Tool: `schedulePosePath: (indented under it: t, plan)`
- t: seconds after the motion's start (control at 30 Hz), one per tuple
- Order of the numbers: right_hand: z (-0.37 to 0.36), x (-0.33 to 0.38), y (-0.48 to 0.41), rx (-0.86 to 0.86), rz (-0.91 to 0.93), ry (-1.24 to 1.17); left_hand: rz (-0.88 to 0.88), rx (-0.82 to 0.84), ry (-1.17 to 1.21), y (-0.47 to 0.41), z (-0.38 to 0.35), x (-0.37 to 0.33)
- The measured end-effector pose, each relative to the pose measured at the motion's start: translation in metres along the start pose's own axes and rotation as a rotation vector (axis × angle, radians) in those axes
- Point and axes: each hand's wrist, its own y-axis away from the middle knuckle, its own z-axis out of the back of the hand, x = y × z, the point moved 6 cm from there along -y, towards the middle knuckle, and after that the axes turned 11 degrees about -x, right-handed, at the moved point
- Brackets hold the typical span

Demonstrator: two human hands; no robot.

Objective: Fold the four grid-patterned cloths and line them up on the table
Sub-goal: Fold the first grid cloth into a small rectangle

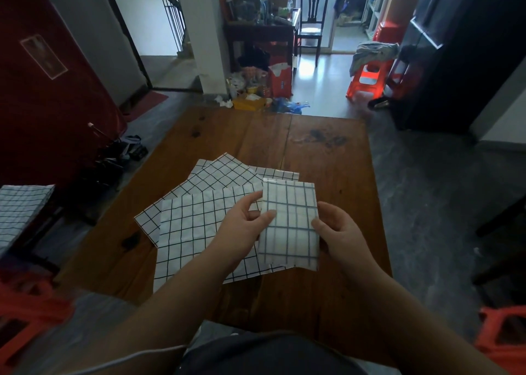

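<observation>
A folded white cloth with a dark grid [289,226] is held upright above the wooden table [327,158], slightly blurred. My left hand [244,226] pinches its left edge, thumb on the front. My right hand [338,232] grips its right edge. Beneath it, three unfolded grid cloths lie overlapping on the table: the nearest one [193,232], one turned diagonally [210,178] and one mostly hidden at the back [277,173].
Another checked cloth [20,212] hangs over something at the left. Red plastic stools [367,80] stand on the floor at the back right, and others at both lower corners. A cluttered dark side table [256,30] and a chair [311,15] stand beyond the table.
</observation>
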Motion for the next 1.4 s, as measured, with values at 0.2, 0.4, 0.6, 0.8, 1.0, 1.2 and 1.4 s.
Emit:
schedulePosePath:
  t: [0.2,0.4,0.6,0.8,1.0,1.2,1.4]
  plan:
    - [0.006,0.001,-0.001,-0.020,0.109,0.083,-0.084,-0.062,-0.081,-0.002,-0.003,0.000]
    - [0.004,-0.010,-0.007,0.021,0.167,0.195,-0.118,-0.083,-0.270,-0.005,0.001,0.009]
    - [-0.006,-0.014,-0.009,-0.022,0.367,0.477,-0.142,-0.137,-0.512,-0.006,0.018,0.019]
    - [-0.030,-0.010,-0.009,-0.016,0.457,0.646,-0.187,-0.155,-0.693,-0.012,0.036,0.021]
    - [-0.056,-0.007,-0.011,0.128,0.424,0.701,-0.057,-0.032,-0.398,-0.017,0.052,0.017]
    - [-0.109,0.005,0.007,0.264,0.380,0.740,-0.102,0.061,-0.366,-0.015,0.070,0.009]
    - [-0.152,0.015,0.018,0.156,0.383,0.705,-0.116,0.092,-0.308,-0.017,0.110,0.002]
